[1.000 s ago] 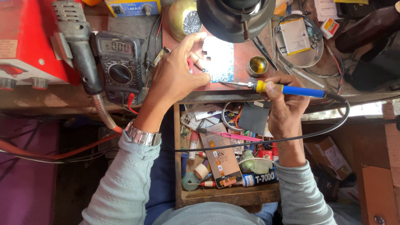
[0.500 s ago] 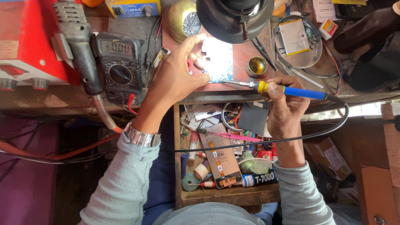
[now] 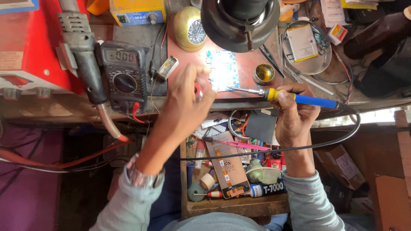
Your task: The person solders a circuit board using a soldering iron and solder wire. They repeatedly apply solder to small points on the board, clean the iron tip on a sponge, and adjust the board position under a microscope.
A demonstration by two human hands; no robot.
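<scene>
On the tabletop (image 3: 257,72), head view: a small circuit board (image 3: 223,70) lies under a black lamp (image 3: 239,21), brightly lit. Right hand (image 3: 295,115) has its fingers closed around the blue-and-yellow handle of a soldering iron (image 3: 295,98), tip aimed left, at or just beside the board's lower right edge; its black cord (image 3: 299,147) loops down and across an open drawer (image 3: 231,205). Left hand (image 3: 184,107) is raised just left of the board, fingers pinched on a small red thing (image 3: 198,91), too blurred to tell what; metal watch (image 3: 139,175) on the wrist. Small brass tin (image 3: 263,72) sits right of the board, near the iron's tip. Round metal tray (image 3: 314,64) with a flat battery farther right. Gold dome with wire wool (image 3: 191,29) behind the board. Left of that a black multimeter (image 3: 124,72), beside it a hot-air gun (image 3: 83,55) against a red box (image 3: 25,47). Drawer is packed: phone panel (image 3: 229,164), pink tool (image 3: 244,144), glue tube (image 3: 267,188), tape roll, bits.
</scene>
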